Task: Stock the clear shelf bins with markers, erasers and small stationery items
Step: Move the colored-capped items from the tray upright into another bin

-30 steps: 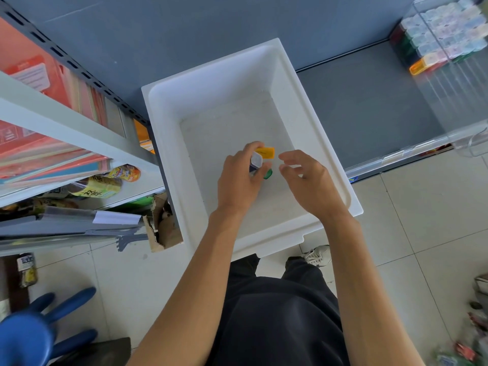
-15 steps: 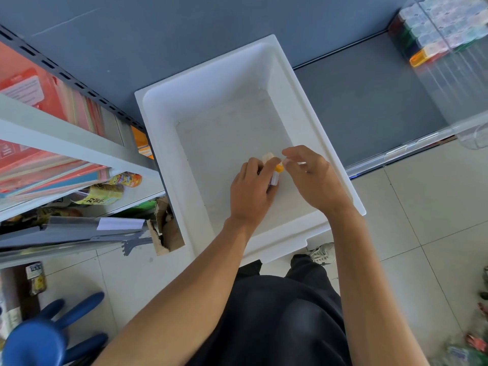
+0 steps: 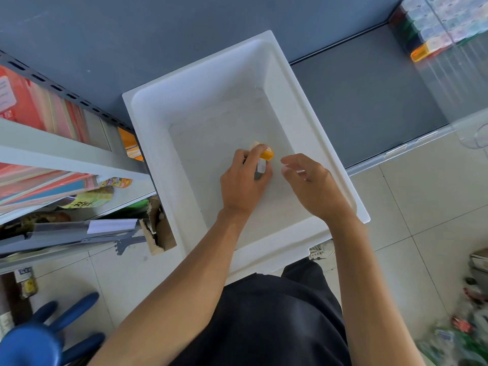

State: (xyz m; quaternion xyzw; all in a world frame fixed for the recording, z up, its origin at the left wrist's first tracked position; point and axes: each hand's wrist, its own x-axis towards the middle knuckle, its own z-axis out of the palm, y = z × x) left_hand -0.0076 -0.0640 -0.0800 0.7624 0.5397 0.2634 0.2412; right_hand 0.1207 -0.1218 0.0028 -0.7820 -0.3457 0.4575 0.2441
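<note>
Right hand [image 3: 311, 186] has pulled off the stationery pieces [image 3: 265, 155] since last frame; fingers loose, just beside them. White tub [image 3: 200, 75] sits on grey shelf [image 3: 356, 101]. Left hand [image 3: 243, 183] is over the tub floor, gripping the pieces, orange cap sticking out past the fingertips.

You're leaning over the tub [image 3: 211, 83], which is sitting dead centre. Your left hand [image 3: 243, 180] is reaching inside it, gripping small items [image 3: 265, 154], with your right hand [image 3: 311, 186] hovering just beside at three o'clock. The shelf rack [image 3: 52, 151] is standing at nine o'clock, the clear bin [image 3: 449, 75] at one, and the stool [image 3: 31, 339] at seven.
</note>
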